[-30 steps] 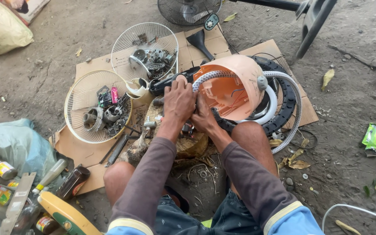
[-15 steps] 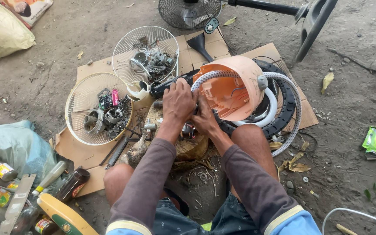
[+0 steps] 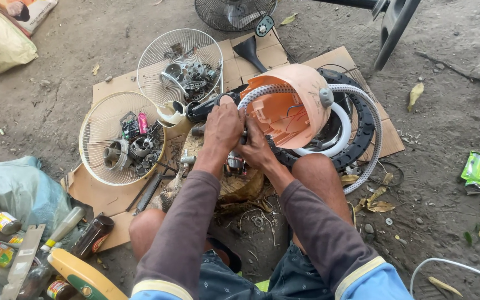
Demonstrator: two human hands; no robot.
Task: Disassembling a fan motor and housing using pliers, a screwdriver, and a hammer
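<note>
A person sits on bare ground with knees apart, both hands pressed together over a small metal part (image 3: pixel 234 164) resting on a worn block between the legs. The left hand (image 3: pixel 223 129) is closed over the top of it, fingers curled down; the right hand (image 3: pixel 256 147) grips it from the side, touching the left. What exactly lies inside the grasp is hidden by the fingers.

Just beyond the hands, an orange plastic fan housing (image 3: pixel 287 105) lies tipped on its side, open face toward the person, on a sheet of flattened cardboard (image 3: pixel 118 89). A white ring and a black ring (image 3: pixel 362 133) lie beneath and around it. To the left, two wire fan guards serve as trays: the cream guard (image 3: pixel 98 125) holds dark motor pieces and a pink item, the white guard (image 3: pixel 165 55) holds grey metal parts. Near the left knee stand a brown bottle (image 3: pixel 93 236) and cans beside a pale plastic bag (image 3: pixel 20 191). A green wrapper (image 3: pixel 475 169) lies well apart on the right.
</note>
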